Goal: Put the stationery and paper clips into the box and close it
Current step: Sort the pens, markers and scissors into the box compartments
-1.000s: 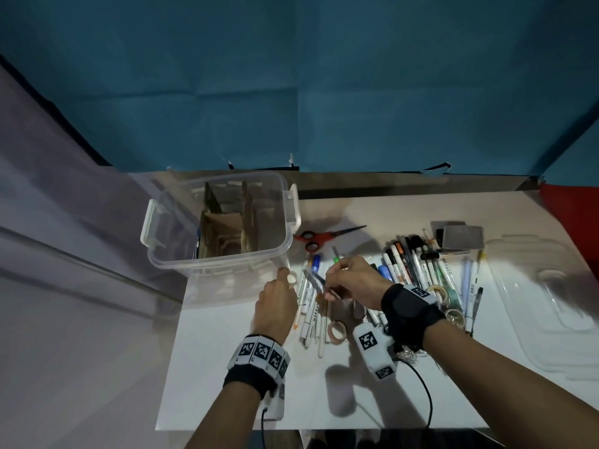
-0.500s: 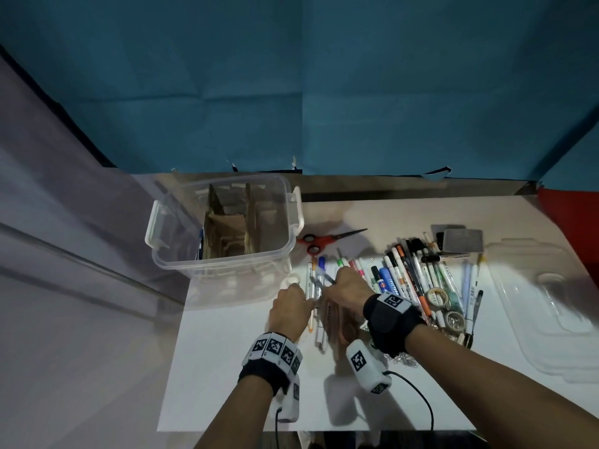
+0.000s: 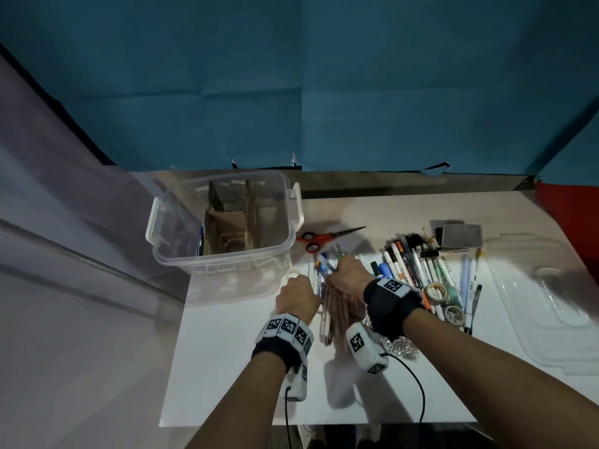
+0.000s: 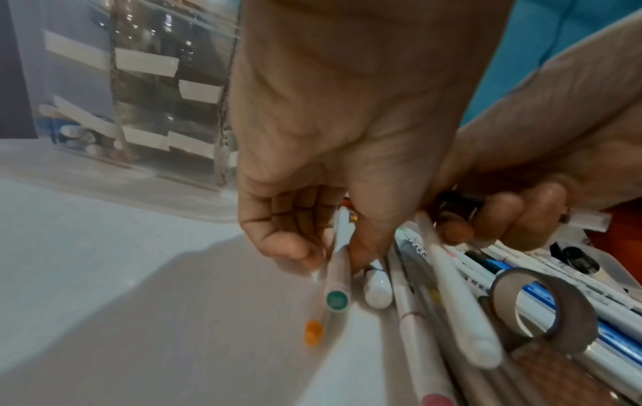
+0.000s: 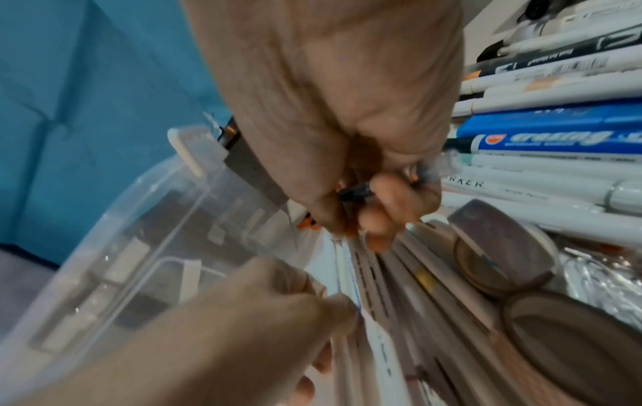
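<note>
A clear plastic box with cardboard dividers stands open at the back left. Just in front of it lies a bunch of pens. My left hand and right hand close on it from both sides. In the left wrist view my left hand pinches a white pen with a green end cap. In the right wrist view my right hand curls round a dark pen and others. A heap of paper clips lies under my right wrist.
Red scissors lie behind the hands. A row of markers, two tape rolls and a grey case fill the right side. The clear lid rests at the far right. A brown tape roll sits among the pens.
Both hands have drawn closer together around the loose pens. The pens now lie pressed into a tighter bunch between them.
</note>
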